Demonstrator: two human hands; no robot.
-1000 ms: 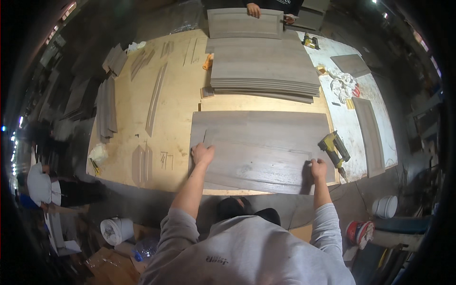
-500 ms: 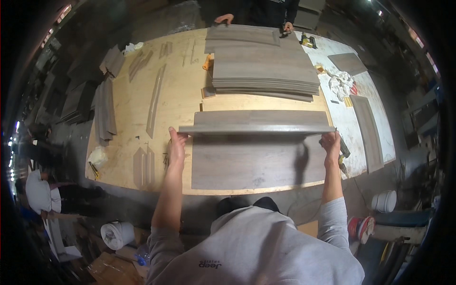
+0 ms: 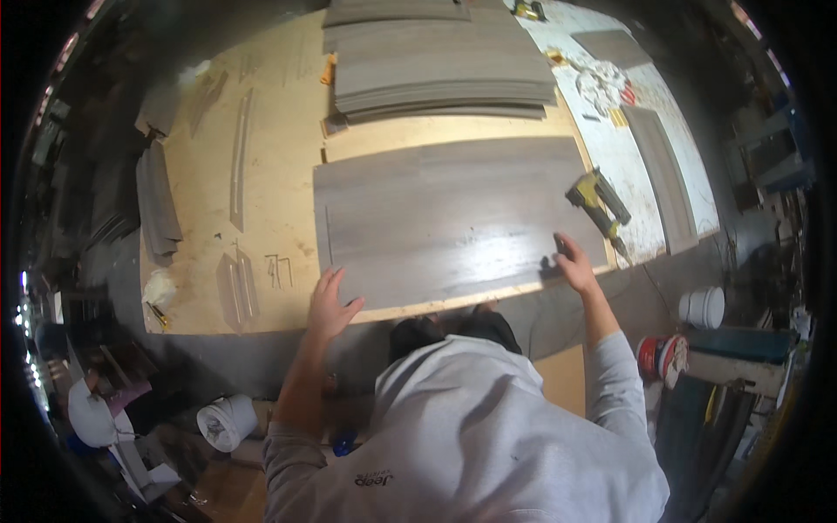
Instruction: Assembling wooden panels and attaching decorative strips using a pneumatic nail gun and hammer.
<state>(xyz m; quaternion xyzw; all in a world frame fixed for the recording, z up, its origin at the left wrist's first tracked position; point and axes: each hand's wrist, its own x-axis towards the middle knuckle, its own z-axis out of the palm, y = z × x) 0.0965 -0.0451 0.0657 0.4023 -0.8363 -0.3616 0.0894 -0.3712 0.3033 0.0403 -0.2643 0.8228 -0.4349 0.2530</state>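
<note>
A flat grey wood-grain panel (image 3: 436, 218) lies along the near edge of the table. My left hand (image 3: 330, 307) is at the panel's near left corner, fingers and thumb spread, holding nothing. Over the near right part of the panel is my right hand (image 3: 575, 266), its fingers and thumb apart and slightly curled; I see nothing held in it. Beyond that hand a yellow-and-black nail gun (image 3: 595, 202) rests by the panel's right edge.
A stack of grey panels (image 3: 445, 74) stands behind. Narrow strips (image 3: 242, 161) and leaning boards (image 3: 157, 205) lie on the left. At right, a white worktop (image 3: 580, 83) holds rags (image 3: 602, 85), a long board (image 3: 658, 179) and another yellow tool (image 3: 529, 10). White buckets (image 3: 700, 308) stand on the floor.
The board that both hands held on edge is no longer upright; a flat panel shows there. Both hands have let go and sit nearer the front edge. The view has shifted, uncovering the nail gun.
</note>
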